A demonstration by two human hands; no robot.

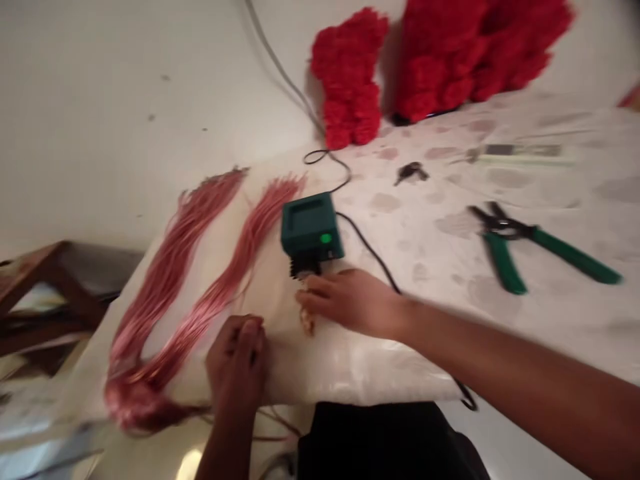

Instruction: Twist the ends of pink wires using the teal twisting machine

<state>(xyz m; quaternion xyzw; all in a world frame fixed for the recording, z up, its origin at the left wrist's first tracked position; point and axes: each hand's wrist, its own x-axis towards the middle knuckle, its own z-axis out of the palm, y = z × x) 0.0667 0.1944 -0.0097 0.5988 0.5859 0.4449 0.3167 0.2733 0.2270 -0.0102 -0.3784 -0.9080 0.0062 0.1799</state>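
Observation:
My left hand (237,357) is closed near the table's front edge, thumb on top. A small orange bit shows at its fingertips, too blurred to name. Thin strands run below this hand. My right hand (353,303) reaches in from the right, fingers bent together at the front of a small dark green box (313,223) with a lit green button and a black ridged part. What the fingertips hold is hidden. Small gold-coloured pieces (307,323) show just below them. Left of the box lies a long bundle of pink wires (173,267), folded into a bend.
Green-handled wire strippers (505,230) lie open at the right. Behind are a small bunch of keys (411,173), a long white strip (525,155) and red fluffy bundles (353,77) against the wall. A black cable (367,247) passes under my right arm. A wooden frame (47,280) stands left.

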